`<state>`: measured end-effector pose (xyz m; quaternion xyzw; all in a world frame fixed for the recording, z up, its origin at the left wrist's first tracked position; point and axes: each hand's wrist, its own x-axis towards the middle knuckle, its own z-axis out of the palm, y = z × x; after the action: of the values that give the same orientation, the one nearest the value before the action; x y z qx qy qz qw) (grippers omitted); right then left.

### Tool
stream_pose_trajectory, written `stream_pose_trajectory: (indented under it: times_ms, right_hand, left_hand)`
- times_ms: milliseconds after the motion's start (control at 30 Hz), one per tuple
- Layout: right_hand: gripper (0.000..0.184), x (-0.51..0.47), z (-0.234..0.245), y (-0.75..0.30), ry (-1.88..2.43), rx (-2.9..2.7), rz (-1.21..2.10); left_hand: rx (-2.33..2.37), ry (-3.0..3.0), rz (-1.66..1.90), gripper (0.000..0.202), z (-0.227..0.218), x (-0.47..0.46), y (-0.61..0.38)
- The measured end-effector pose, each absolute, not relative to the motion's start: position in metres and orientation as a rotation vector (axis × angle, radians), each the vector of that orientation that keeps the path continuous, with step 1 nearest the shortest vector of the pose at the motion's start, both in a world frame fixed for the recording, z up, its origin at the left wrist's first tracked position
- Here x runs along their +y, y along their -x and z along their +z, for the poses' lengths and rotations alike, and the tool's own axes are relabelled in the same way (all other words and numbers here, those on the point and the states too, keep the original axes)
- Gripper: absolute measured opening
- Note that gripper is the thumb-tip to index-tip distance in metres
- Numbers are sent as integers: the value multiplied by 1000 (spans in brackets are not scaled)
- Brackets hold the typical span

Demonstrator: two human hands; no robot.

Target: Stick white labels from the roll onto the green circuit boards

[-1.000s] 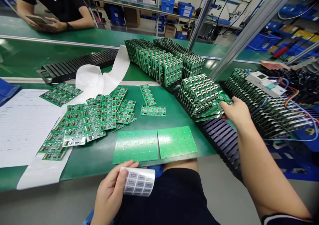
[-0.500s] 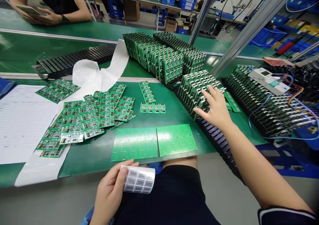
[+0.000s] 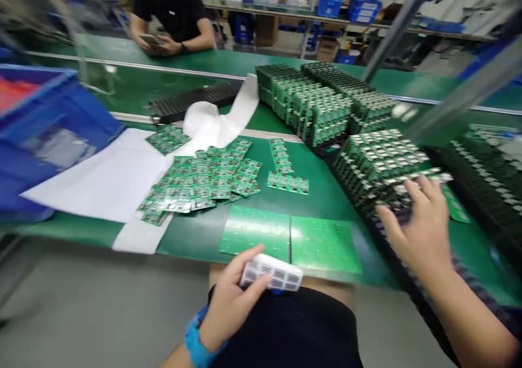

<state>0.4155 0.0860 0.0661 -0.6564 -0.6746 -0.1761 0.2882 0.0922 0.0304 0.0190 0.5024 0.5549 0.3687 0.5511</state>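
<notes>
My left hand (image 3: 240, 292) is closed around a curled strip of printed labels (image 3: 281, 274), white with dark print, held just off the table's front edge. My right hand (image 3: 424, 232) reaches to the near end of a black slotted rack of upright circuit boards (image 3: 379, 153). Its thumb and fingers are spread around the nearest board (image 3: 408, 183), which leans apart from the others; blur hides whether they touch it. Two large green panels (image 3: 255, 229) lie side by side before me. Left of them is a pile of small circuit boards (image 3: 199, 180).
More filled board racks (image 3: 302, 101) stand behind and to the right. A blue bin (image 3: 44, 134) sits at the left beside white paper (image 3: 106, 172) and a white strip (image 3: 204, 120). Across the bench, a person (image 3: 173, 25) holds a phone. A metal post (image 3: 402, 28) rises at the right.
The view has swung left, bringing the blue bin in. My right hand has moved to the rack's near end, where a board now leans out. My left hand has turned the labels.
</notes>
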Motion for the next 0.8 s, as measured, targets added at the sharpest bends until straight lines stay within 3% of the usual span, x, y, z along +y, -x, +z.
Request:
stream_pose_trajectory:
  times_ms: [100,200,267,333,700,800]
  right_hand:
    - [40,65,64,-371,1474,-2085,175]
    - [38,54,59,-332,1397,-2147,824]
    - [20,55,58,-315,1465,-2029,1052]
    - [8,59,59,-307,1514,-1941,1164]
    - [19,57,64,-319,1459,-2024,1269]
    - [30,55,61,-324,1483,-1938,1266]
  left_hand:
    - [1260,-1057,919,54,20,34,-111]
    - [1250,-1110,930,36,19,40,-123]
    - [1268,-1209,947,23,20,42,-126]
    - [1290,-1304,960,16,21,43,-126]
    - [1430,-1380,941,25,19,51,-134]
    - [1432,-1398,915,25,16,50,-139]
